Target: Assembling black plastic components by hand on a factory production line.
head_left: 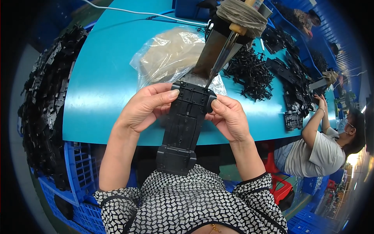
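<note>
Both my hands hold a long black plastic chassis part by the two sides of its far end. My left hand grips the left corner, thumb on top. On the right corner my right hand pinches with the thumb over the edge. The part's near end reaches back to my patterned top. Just beyond its far end stands a soldering-iron-like tool with a thin metal shaft, its tip pointing down at the part's far right corner. Whether the tip touches the plastic I cannot tell. A grey cloth wrap surrounds the tool's top.
A clear plastic bag with brown contents lies on the turquoise table. Small black parts are heaped to its right. Black parts fill a blue crate at left. Another person works at right.
</note>
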Action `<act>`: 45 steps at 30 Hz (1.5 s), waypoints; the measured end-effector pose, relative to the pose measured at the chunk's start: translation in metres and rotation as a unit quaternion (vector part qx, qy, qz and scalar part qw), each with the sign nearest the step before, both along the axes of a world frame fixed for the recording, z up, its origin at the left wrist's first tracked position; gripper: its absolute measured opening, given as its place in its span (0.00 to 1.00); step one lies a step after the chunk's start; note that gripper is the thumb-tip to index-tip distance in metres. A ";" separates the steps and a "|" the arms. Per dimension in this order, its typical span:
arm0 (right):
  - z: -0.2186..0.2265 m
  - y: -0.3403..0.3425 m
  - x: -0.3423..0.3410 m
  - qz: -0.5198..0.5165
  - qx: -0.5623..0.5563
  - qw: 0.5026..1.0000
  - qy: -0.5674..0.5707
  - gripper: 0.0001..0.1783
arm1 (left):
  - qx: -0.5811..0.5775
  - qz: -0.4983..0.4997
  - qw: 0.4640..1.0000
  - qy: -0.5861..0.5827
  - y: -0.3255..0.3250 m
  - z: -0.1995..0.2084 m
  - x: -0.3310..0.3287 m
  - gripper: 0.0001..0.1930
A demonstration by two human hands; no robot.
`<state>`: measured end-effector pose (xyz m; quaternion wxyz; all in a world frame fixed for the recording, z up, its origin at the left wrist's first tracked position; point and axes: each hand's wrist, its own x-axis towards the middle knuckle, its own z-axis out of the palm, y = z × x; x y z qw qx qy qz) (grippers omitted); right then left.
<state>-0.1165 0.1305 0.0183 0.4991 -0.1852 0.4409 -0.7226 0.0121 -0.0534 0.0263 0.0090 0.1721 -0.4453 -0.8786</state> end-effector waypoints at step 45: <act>-0.020 0.015 -0.010 -0.042 -0.013 0.999 -0.029 0.12 | 0.035 0.004 0.999 -0.036 0.019 -0.014 -0.014 0.14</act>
